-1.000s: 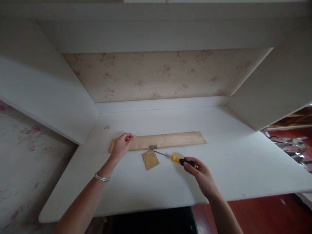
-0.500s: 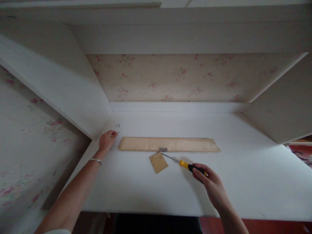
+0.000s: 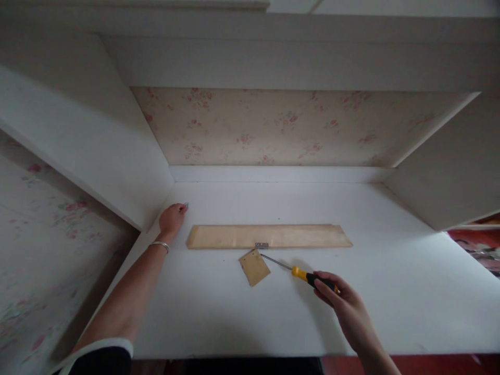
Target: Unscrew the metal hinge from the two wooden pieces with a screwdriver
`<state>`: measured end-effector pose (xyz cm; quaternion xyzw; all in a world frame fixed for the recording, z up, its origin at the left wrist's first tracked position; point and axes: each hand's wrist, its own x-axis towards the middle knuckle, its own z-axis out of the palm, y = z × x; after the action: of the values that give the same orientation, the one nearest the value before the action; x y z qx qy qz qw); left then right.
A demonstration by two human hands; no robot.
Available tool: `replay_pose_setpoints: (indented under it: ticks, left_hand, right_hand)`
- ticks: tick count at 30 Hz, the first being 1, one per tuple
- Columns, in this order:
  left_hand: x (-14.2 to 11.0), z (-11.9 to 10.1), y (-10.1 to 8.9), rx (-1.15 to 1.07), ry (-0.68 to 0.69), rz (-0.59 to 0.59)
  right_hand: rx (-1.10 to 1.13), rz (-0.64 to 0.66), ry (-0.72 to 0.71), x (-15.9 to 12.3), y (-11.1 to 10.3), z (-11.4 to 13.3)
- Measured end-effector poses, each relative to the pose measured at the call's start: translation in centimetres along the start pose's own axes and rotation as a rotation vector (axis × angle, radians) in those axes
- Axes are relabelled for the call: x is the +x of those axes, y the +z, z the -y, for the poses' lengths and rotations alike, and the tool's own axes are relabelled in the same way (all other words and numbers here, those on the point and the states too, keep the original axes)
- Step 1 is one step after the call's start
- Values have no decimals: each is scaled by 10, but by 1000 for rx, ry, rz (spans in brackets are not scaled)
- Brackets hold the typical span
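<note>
My right hand (image 3: 344,299) is closed round the black and yellow handle of a screwdriver (image 3: 300,272). Its tip lies beside the near edge of a small metal hinge (image 3: 261,245), close to the top corner of a small square wooden piece (image 3: 254,267). That piece has small dark holes and sits tilted against a long pale wooden board (image 3: 226,237); the hinge rests at the board's near edge. At the left, the fingers of my left hand (image 3: 172,219) are pinched over small screws (image 3: 186,205) on the white tabletop; the fingertips partly hide them.
The white tabletop (image 3: 219,317) is walled by a side panel (image 3: 97,130) on the left and another panel (image 3: 441,172) on the right. A shelf front (image 3: 273,62) overhangs the back, above floral wallpaper (image 3: 269,125). Tiny dark specks dot the top.
My left hand has moved slightly away from me, from just short of the loose screws to right at them. The right hand and screwdriver have barely shifted; the view has tilted a little.
</note>
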<state>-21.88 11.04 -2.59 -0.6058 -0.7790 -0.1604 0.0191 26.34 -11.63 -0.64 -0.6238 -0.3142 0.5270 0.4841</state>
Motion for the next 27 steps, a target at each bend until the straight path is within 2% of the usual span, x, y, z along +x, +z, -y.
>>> replay_pose_setpoints:
  ticks: [3, 5, 8, 11, 14, 16, 18, 21, 24, 27]
  left_hand:
    - [1, 1, -2, -29, 22, -8]
    - [-4, 1, -7, -76, 55, -58]
    - [-28, -10, -20, -149, 94, -136]
    - [-81, -36, -36, -240, 189, -79]
    - [-152, -74, -46, -352, 431, 125]
    - [-193, -100, -46, -372, 516, 209]
    - [-221, -121, -41, -354, 537, 260]
    - [-237, -142, -29, -299, 496, 245]
    - [-234, -153, -21, -286, 480, 221]
    - [-230, -157, -21, -309, 500, 211]
  right_hand:
    - [-7, 8, 15, -1, -1, 2]
    - [-18, 15, 21, -1, -3, 3]
    - [-38, 33, 28, 1, -4, 5]
    - [-51, 47, 32, 4, -4, 9]
    - [-58, 50, 39, 8, -1, 13]
    - [-58, 51, 38, 10, 0, 16]
    - [-54, 43, 28, 11, 1, 18]
    - [-49, 31, 17, 12, 2, 20]
    - [-42, 37, 17, 10, 1, 19]
    - [-37, 42, 15, 6, 2, 18]
